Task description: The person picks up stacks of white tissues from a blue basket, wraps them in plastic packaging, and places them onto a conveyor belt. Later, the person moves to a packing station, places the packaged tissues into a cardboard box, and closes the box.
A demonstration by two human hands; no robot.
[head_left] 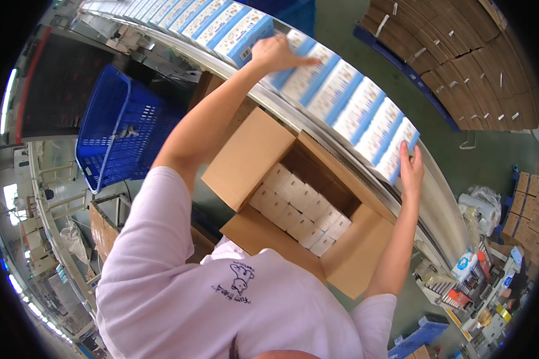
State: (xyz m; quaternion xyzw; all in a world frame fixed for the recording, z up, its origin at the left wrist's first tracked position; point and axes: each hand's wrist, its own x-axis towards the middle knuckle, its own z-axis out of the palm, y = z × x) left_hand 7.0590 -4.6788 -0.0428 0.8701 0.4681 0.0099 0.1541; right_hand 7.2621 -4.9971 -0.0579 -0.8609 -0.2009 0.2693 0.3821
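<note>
A row of white-and-blue soft packs, which look like tissue packs (335,90), stands on the conveyor between my two hands. My left hand (275,54) is at the row's far left end, thumb laid over the top and fingers reaching down into the gap, partly hidden. At the near right end my right hand (411,170) presses against the last pack, fingers along its side. The packs near my left hand are blurred. Just below the conveyor, an open cardboard box (356,254) holds several white packs (299,206) in rows along its bottom.
More of the same packs (236,33) line the conveyor (440,197) to the left. A blue plastic basket (117,131) stands at left. Flattened cardboard (455,60) is stacked on a blue pallet beyond the conveyor. A cluttered workbench (479,299) lies at right.
</note>
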